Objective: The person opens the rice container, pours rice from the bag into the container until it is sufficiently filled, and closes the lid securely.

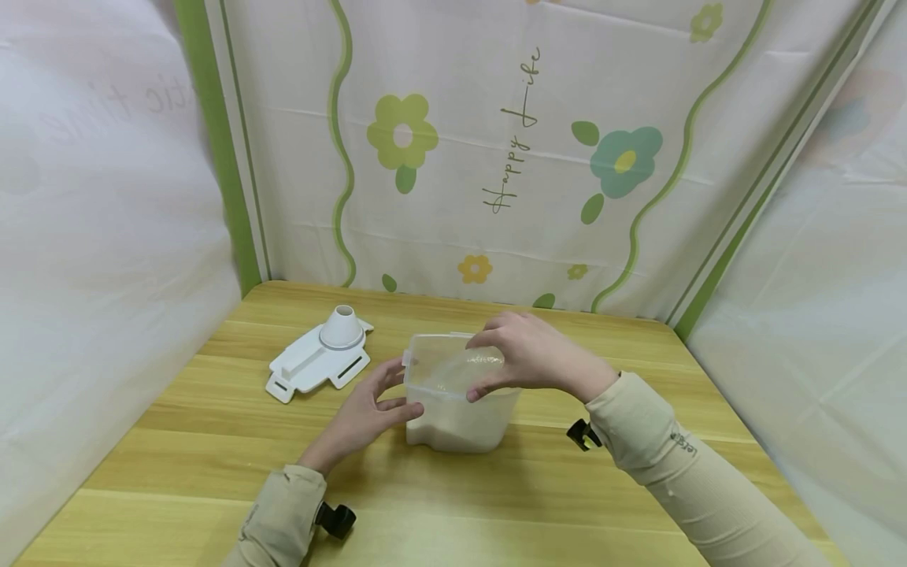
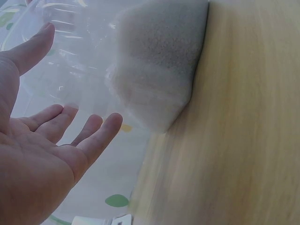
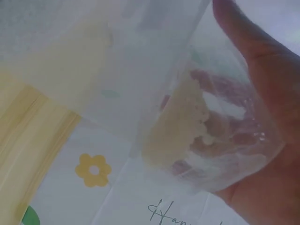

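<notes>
Right fingers (image 1: pixel 496 331): they grip the clear cup (image 3: pixel 215 168), which has pale grains (image 3: pixel 173 129) inside, at the open top of the box (image 1: pixel 453 409).
Left fingers (image 2: pixel 105 133): loosely spread beside the box wall; whether they touch, I cannot tell.
Cup handling: probably best slow and low, the left fingers steadying the box.
Box: upright on the surface (image 1: pixel 425 512), between both hands.
White lid (image 1: pixel 312 368): apart, left of the box.

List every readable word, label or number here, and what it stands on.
"Happy Life": back curtain, sideways.
"tic time": left curtain, mirrored, faint, its start illegible.
"Lets", perhaps: right sleeve; the rest is too small.
Left sleeve: a mark too small to read.
</notes>
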Demonstrator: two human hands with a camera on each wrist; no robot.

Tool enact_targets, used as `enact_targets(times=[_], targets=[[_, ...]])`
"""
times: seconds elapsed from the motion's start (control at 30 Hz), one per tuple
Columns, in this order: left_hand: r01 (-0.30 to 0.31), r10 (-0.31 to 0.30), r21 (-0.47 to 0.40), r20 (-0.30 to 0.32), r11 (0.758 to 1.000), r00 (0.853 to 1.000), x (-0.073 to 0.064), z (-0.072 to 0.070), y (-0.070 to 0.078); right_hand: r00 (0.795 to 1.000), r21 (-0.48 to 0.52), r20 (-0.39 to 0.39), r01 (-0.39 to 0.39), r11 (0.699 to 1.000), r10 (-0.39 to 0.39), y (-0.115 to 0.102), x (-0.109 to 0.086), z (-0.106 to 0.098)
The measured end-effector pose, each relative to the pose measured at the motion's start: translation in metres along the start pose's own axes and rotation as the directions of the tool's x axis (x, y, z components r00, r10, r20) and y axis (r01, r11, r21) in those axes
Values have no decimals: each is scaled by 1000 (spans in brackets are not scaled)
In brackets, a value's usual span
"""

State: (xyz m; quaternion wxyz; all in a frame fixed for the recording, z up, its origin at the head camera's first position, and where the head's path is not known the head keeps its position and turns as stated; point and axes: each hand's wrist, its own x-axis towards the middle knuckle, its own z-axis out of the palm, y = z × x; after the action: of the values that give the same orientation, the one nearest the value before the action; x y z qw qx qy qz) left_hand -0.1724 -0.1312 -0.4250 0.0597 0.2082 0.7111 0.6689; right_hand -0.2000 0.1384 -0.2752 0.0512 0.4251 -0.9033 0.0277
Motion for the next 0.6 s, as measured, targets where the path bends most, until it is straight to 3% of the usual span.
enact_targets(times=[0.17, 0.6], targets=[[-11, 11, 7, -2, 1000, 1000, 0, 0, -1, 999, -31, 21, 48, 998, -47, 1, -1, 2], [-30, 30, 21, 0, 999, 1000, -1, -1, -1, 997, -2, 66, 25, 1000, -25, 4, -9, -9]])
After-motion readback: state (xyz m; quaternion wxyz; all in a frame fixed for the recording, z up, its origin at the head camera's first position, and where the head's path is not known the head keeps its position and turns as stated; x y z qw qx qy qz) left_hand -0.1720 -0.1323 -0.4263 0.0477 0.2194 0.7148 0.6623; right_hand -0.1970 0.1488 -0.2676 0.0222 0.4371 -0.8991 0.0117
